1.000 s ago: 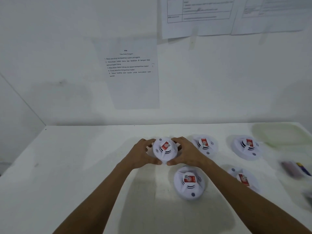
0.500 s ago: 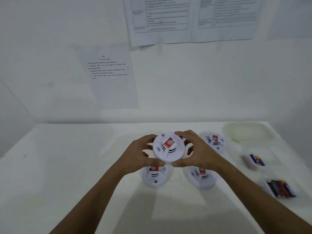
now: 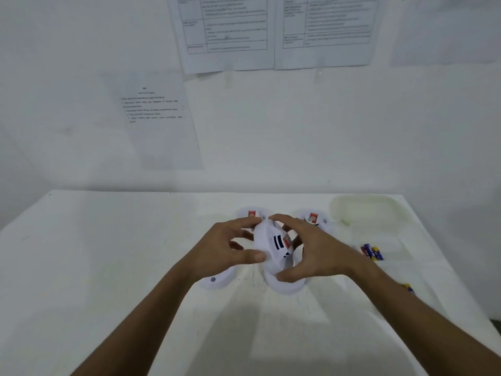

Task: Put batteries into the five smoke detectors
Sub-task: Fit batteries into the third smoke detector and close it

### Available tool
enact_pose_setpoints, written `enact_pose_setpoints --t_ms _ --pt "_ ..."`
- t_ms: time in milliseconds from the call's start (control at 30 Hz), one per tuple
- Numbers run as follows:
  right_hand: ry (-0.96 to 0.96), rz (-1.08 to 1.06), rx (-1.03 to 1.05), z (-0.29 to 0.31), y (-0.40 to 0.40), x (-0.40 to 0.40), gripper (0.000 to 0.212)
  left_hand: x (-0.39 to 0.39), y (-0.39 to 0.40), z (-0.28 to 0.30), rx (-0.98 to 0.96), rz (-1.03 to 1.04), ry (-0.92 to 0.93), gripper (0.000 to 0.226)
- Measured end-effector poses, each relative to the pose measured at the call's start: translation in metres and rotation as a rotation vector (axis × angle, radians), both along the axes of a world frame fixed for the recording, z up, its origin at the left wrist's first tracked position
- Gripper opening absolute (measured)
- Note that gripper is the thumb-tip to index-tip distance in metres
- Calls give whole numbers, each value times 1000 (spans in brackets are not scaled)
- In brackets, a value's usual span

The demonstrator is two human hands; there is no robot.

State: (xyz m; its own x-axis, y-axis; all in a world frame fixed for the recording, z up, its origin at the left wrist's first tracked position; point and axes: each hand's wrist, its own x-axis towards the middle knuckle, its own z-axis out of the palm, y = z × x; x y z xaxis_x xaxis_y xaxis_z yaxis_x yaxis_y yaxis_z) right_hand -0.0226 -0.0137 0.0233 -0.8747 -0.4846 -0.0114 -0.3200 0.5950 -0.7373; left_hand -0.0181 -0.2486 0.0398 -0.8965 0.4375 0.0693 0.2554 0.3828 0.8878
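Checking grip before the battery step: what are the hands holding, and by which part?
Both hands, left and right, hold one round white plastic smoke detector by its rim, tilted.

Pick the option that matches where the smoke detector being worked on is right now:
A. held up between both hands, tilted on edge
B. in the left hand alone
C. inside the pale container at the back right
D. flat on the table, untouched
A: the held smoke detector is up off the table, tilted on edge, with the left hand and the right hand curled round its two sides.
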Motion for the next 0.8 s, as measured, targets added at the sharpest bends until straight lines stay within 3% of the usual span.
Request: enact_pose_setpoints --t_ms 100,300,533,800 --pt "-42 -33 -45 2 1 7 89 -1 -2 -5 -11 -26 -36 50" --pt "-165 -102 -299 7 1 16 95 -3 -3 -14 -110 -106 -21 82" --pt "-135 -167 -420 -3 -7 28 94 -7 -4 -15 -8 -135 -35 96" --pt "-80 -151 -296 -5 8 34 99 2 0 -15 -46 -147 -7 74"
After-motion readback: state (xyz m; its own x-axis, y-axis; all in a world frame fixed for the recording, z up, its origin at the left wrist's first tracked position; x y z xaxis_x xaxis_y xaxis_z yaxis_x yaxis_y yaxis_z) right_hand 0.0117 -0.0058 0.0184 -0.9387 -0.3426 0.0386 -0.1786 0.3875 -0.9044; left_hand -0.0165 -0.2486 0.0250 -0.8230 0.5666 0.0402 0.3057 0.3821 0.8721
